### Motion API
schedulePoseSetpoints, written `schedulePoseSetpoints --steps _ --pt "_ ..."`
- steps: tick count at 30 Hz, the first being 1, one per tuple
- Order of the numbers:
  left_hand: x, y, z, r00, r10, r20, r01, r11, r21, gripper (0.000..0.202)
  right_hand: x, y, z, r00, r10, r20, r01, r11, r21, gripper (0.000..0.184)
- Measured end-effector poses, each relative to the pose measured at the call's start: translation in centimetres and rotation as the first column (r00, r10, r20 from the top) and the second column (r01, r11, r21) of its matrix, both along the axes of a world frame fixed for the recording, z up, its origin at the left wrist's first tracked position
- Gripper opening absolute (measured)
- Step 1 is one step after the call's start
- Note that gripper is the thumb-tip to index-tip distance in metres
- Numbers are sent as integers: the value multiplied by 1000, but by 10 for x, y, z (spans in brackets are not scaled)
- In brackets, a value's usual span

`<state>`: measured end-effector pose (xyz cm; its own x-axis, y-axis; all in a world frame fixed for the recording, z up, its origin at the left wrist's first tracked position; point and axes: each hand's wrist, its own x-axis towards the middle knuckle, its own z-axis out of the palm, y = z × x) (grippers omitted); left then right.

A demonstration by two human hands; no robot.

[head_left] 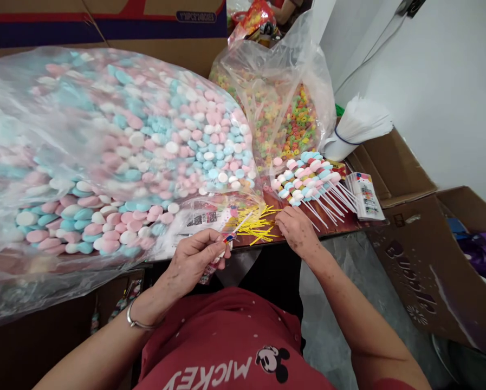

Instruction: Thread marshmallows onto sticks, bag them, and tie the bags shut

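My left hand [200,254] is closed around a bagged marshmallow stick [207,275]; its white stick points up and right out of the gathered printed wrapper. Beside it on the table edge lies a loose pile of yellow twist ties [256,226]. At the right end of that pile is my right hand [297,232], fingers bent and pressed together; whatever may be between the fingertips is hidden. Just beyond, marshmallow skewers [308,176] in pink, white and blue lie stacked, their white sticks toward me. Printed clear wrappers [204,219] lie left of the ties.
A large clear bag of marshmallows [157,135] covers the table's left side. Behind the skewers stands a bag of colourful ring candies [295,119]. A white jug [340,145] holds white sticks. More wrappers [364,196] lie right, near an open cardboard box [417,265].
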<state>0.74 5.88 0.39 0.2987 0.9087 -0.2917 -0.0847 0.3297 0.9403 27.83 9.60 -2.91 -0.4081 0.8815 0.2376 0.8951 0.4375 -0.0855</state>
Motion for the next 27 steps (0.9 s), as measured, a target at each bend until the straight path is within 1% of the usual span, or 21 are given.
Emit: schedulePoseSetpoints --steps 2,4,6,8,10,12,13,14,16,18,20,22,24,27 --pt "3 0 0 999 18 46 -16 999 -44 22 -4 1 -3 993 -13 116 10 999 31 22" --pt "5 -1 0 997 35 71 -30 997 -73 22 -7 0 -3 980 -36 197 24 998 64 22" --pt "6 0 1 993 60 98 -51 994 -91 21 -4 0 -3 975 -58 217 43 996 74 22" --pt "7 0 2 987 92 132 -77 991 -114 20 3 1 -1 980 -80 180 69 995 71 23" --pt "9 2 3 979 121 165 -99 986 -135 20 8 2 4 991 -109 72 104 992 73 24" --pt "14 5 5 970 137 200 -108 983 -149 20 4 1 12 987 -109 -118 118 991 67 23" --pt "18 6 6 965 137 222 -103 982 -155 21 -1 -1 16 967 -97 -234 112 992 54 22" --pt "22 7 8 961 129 245 -90 982 -163 21 -10 -3 20 934 -76 -350 90 996 26 19" --pt "32 11 10 954 97 284 -46 982 -183 23 -31 -10 26 833 -63 -550 32 997 -66 14" --pt "40 14 10 950 71 303 -10 980 -198 23 -53 -17 30 739 -49 -672 -73 986 -153 13" --pt "44 16 8 951 75 301 -10 977 -212 23 -67 -21 32 656 -85 -750 -151 959 -240 13" --pt "44 17 4 951 92 294 -25 974 -224 23 -74 -22 33 600 -119 -791 -214 929 -302 13" --pt "43 16 1 951 104 291 -38 974 -224 24 -74 -20 34 577 -132 -806 -265 903 -338 14" --pt "42 14 -3 944 144 295 -84 974 -209 25 -72 -18 34 575 -150 -804 -298 877 -376 15"
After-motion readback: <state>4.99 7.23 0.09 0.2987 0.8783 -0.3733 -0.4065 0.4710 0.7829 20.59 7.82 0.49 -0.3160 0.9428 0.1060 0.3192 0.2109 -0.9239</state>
